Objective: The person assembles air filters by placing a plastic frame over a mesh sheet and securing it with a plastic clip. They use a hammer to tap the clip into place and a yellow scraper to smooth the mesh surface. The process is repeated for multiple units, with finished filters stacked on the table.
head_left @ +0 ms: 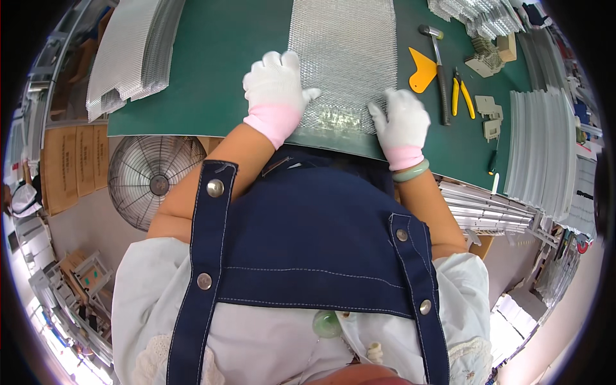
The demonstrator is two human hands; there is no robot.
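I see bare table (212, 70) left of the left hand (277, 83), open until the mesh stack (131, 58). Right of the right hand (403, 122), the scraper (421, 70), hammer (441, 86) and cutters (462, 96) crowd any sideways pass; nearer the edge there's a gap.

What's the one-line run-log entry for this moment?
left hand: gloved, at left edge of mesh sheet | right hand: gloved, at right edge | on table: hammer, scraper, pliers
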